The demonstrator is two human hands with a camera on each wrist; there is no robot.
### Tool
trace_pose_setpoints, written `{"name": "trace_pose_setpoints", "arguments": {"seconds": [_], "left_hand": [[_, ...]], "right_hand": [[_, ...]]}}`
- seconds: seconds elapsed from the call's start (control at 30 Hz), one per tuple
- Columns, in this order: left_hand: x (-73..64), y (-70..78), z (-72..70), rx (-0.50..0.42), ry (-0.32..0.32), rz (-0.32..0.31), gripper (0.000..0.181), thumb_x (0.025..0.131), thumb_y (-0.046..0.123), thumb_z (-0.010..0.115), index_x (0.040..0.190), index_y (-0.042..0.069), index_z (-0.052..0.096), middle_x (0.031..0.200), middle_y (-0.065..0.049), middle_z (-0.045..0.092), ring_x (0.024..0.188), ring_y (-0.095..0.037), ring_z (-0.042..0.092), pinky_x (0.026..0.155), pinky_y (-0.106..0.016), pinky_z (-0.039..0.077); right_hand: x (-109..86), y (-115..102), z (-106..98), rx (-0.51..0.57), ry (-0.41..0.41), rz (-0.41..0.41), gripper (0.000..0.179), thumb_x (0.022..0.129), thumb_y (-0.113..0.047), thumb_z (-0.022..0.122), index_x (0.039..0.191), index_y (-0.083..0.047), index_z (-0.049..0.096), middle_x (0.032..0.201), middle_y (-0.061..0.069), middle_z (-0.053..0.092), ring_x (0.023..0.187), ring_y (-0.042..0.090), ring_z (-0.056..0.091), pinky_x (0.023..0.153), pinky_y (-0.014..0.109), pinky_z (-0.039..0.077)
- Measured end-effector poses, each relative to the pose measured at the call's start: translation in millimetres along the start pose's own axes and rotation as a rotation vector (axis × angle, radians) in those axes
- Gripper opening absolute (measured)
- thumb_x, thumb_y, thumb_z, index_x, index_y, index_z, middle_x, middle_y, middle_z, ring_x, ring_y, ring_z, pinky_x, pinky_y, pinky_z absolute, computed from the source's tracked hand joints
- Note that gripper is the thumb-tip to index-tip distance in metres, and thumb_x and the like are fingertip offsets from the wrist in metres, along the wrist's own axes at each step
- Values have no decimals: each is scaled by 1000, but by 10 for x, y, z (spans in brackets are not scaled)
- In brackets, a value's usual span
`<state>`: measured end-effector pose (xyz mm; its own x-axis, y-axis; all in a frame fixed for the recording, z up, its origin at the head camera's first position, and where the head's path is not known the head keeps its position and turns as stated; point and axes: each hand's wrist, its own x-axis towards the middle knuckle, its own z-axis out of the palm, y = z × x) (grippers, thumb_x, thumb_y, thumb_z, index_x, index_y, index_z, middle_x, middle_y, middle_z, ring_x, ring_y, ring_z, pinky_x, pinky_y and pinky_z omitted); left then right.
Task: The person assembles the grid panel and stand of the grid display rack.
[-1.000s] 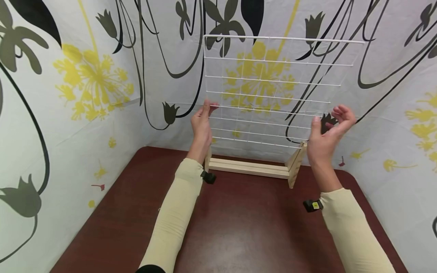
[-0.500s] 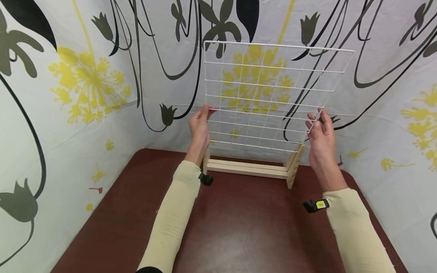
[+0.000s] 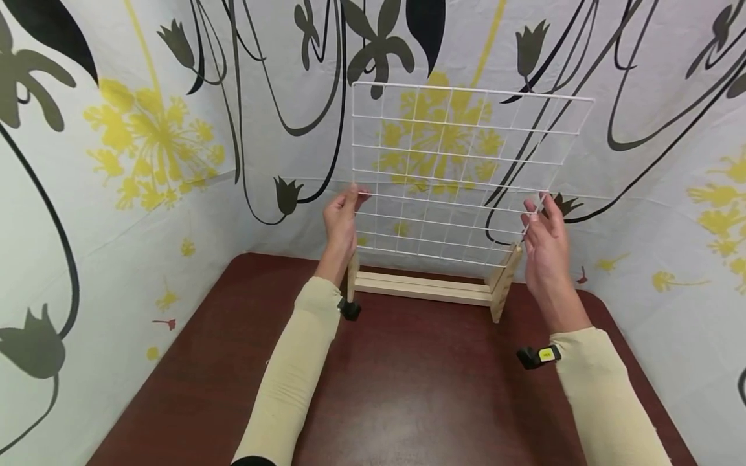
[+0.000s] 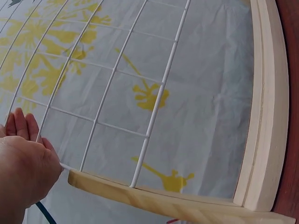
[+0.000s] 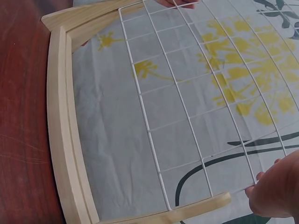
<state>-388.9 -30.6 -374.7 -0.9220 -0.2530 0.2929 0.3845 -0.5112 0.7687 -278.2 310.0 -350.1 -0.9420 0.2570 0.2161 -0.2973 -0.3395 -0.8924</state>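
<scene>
A white wire grid panel (image 3: 473, 90) stands tilted up over a pale wooden stand (image 3: 425, 288) at the back of the table. My left hand (image 3: 340, 223) holds the panel's left edge, thumb toward me. At the opposite edge my right hand (image 3: 546, 259) grips the side wire between thumb and fingers. In the left wrist view, the panel's bottom wire (image 4: 148, 135) runs down to the inner side of a wooden end piece (image 4: 140, 198). The right wrist view has the bottom wire (image 5: 149, 130) spanning between both end pieces, apart from the crossbar (image 5: 58, 121).
The dark red-brown table (image 3: 408, 388) extends in front of the stand. A patterned fabric backdrop (image 3: 280, 149) hangs close behind the stand and along both sides. Each wrist wears a small black camera, such as the right one (image 3: 530, 357).
My right hand, spread beside the panel a second ago, has come in and taken hold of its right edge. The panel's top edge has dropped, mostly on the right. My left hand keeps its hold.
</scene>
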Motion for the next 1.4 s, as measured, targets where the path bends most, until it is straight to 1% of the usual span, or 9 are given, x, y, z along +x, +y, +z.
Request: {"name": "trace_pose_setpoints", "arguments": {"seconds": [0.17, 0.37, 0.43, 0.6, 0.77, 0.93, 1.03, 1.2, 1.4], "left_hand": [[15, 8, -48, 76, -37, 16, 36, 105, 21, 68, 111, -15, 73, 90, 0, 79, 94, -11, 78, 111, -34, 54], [-8, 76, -141, 491, -55, 111, 32, 103, 34, 70, 102, 5, 83, 101, -5, 83, 108, -14, 74, 105, -33, 53], [-15, 73, -163, 559, -54, 125, 32, 103, 36, 70, 101, 7, 84, 104, -9, 83, 108, -16, 73, 100, -33, 54], [-26, 41, -211, 587, -71, 141, 30, 104, 34, 70, 101, 8, 84, 104, -12, 82, 103, -18, 71, 92, -30, 52], [-49, 35, -231, 594, -71, 143, 28, 104, 32, 70, 101, 8, 84, 104, -10, 82, 105, -28, 72, 87, -25, 50], [-68, 36, -254, 613, -81, 136, 28, 104, 34, 70, 102, 10, 84, 106, -9, 82, 96, -35, 65, 78, -26, 45], [-82, 27, -279, 629, -86, 131, 27, 104, 34, 69, 103, 10, 84, 107, -10, 82, 90, -29, 61, 76, -27, 43], [-111, -39, -337, 661, -83, 131, 25, 105, 30, 69, 104, 10, 84, 108, -12, 81, 97, -26, 68, 79, -24, 46], [-143, -113, -379, 679, -68, 140, 21, 105, 24, 69, 103, 11, 84, 108, -16, 80, 81, -13, 56, 72, -23, 41]], "right_hand": [[-15, 42, -21, 0, -21, -16, 62, 110, -19, 56, 167, -28, 31, 163, 1, 44, 158, 23, 31, 127, 28, 21], [-22, 85, -36, -37, 5, -38, 63, 107, -15, 63, 163, -25, 37, 153, 0, 54, 143, 16, 46, 121, 28, 28], [-26, 106, -46, -55, 20, -37, 63, 107, -15, 63, 163, -24, 38, 152, -1, 55, 142, 16, 48, 125, 29, 27], [-50, 165, -54, -95, 49, -46, 56, 110, -23, 56, 163, -19, 38, 150, -2, 58, 147, 22, 46, 134, 38, 18], [-60, 196, -46, -80, 68, -81, 53, 110, -26, 52, 161, -13, 40, 145, -1, 61, 141, 19, 51, 129, 33, 27], [-69, 212, -36, -85, 86, -113, 53, 109, -23, 52, 161, -19, 41, 143, 1, 62, 129, 13, 56, 124, 31, 31], [-79, 233, -41, -107, 90, -115, 54, 109, -22, 53, 162, -20, 40, 139, -2, 64, 123, 9, 57, 125, 35, 29], [-93, 274, -73, -135, 88, -125, 54, 110, -19, 53, 162, -15, 40, 133, -6, 65, 121, 8, 57, 126, 33, 30], [-89, 318, -116, -122, 87, -150, 52, 109, -15, 52, 160, -10, 42, 136, 1, 62, 122, 9, 59, 121, 27, 35]]}}
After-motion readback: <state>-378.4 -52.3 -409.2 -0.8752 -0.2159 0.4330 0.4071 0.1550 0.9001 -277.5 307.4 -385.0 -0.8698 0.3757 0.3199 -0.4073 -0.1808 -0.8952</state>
